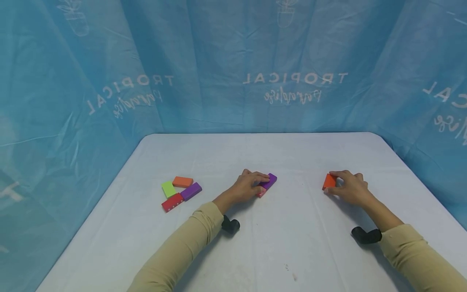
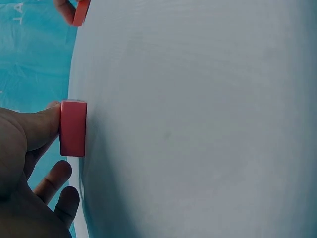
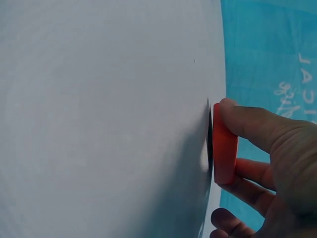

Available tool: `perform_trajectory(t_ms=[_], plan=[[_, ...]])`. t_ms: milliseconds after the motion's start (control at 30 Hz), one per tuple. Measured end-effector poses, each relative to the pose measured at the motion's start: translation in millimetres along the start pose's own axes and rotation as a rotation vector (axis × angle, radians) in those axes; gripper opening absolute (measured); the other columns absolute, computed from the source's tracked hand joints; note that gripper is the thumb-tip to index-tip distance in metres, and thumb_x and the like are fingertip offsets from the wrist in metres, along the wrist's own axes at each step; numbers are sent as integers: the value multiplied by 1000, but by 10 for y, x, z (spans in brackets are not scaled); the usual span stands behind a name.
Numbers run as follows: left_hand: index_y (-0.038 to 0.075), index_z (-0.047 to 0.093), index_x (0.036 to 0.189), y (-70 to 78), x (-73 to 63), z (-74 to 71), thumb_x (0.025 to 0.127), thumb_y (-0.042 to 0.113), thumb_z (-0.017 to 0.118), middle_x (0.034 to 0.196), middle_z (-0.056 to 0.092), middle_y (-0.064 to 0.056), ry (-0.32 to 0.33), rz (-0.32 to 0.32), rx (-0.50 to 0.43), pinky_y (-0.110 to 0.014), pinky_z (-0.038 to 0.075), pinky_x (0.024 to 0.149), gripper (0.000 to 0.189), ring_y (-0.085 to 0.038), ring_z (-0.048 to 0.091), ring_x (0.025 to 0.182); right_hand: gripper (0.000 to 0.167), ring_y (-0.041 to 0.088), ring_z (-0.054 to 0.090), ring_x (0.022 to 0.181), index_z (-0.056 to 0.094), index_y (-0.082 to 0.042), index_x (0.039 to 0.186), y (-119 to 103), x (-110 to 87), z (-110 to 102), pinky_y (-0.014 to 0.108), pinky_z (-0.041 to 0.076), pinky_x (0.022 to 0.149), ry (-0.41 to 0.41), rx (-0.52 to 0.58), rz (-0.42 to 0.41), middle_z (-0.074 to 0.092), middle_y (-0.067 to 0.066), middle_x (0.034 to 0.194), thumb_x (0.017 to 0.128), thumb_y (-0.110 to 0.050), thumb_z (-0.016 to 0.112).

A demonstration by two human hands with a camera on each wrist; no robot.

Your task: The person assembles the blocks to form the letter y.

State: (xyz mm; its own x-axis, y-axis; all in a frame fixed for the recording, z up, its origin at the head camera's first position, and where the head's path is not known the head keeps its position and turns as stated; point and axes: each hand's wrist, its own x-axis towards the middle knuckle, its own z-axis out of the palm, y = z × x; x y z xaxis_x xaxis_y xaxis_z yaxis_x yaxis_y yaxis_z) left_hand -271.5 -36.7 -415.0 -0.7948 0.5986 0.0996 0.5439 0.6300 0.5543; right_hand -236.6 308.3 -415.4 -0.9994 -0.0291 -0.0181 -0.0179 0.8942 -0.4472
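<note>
My left hand pinches a pinkish-red block between thumb and fingers. In the head view only part of that block shows by the thumb. A purple block lies right at the fingertips, its near end covered by them. Over on the right side of the table, my right hand grips an orange-red block by its two ends. The right wrist view shows this block close over the white surface, thumb on one end and fingers at the other.
At the left of the white table lies a loose group: a lime green block, an orange block, a purple block and a red block with white dots. A blue printed curtain hangs behind the table.
</note>
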Motion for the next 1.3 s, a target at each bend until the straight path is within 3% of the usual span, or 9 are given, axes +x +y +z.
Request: perform_trajectory(t_ms=[1300], plan=[[14,62,125,0,-8,8,92,18,60,139,53,6,-7,-36,-33,-39,34,97,34,-22,41,116,64,45,33,115,46,-4,137,-690,333,143,57,29,88,44,17,-82,47,25,133,82,-29,67]])
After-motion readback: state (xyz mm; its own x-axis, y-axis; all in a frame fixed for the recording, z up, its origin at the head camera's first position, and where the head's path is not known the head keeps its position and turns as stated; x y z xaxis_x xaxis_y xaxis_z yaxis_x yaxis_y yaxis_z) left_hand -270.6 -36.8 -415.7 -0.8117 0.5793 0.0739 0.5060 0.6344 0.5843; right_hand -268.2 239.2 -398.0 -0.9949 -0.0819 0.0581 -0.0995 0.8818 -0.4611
